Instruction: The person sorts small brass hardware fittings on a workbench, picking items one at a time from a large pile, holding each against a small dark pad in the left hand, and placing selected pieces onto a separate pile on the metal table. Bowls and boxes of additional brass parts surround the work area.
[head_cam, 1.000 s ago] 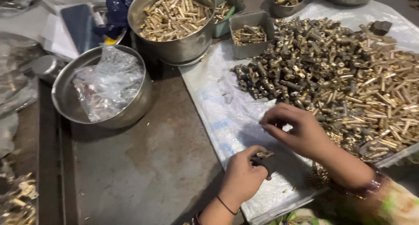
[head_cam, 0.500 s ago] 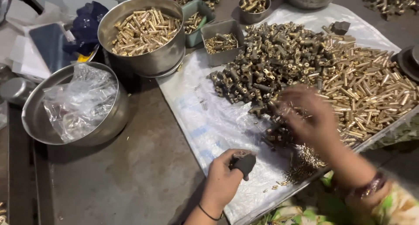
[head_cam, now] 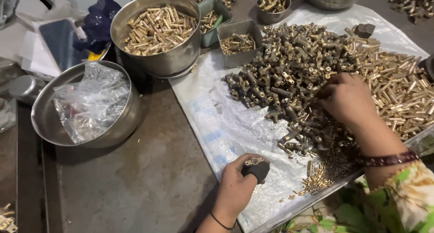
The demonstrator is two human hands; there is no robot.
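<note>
Left hand (head_cam: 236, 188), near the tabletop's front edge, with fingers clamped on a dark holder (head_cam: 257, 169) carrying a brass fitting (head_cam: 253, 161). Right hand (head_cam: 346, 99) rests on the heap of dark brass fittings (head_cam: 289, 75) mid-sheet; whether its fingers are together cannot be told.

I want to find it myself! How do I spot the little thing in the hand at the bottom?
Start at the big white plastic sheet spread over the dark table. At its near edge the left hand grips a small black block with one brass piece on top. It is alone, apart from the brass pile under the right hand.
</note>
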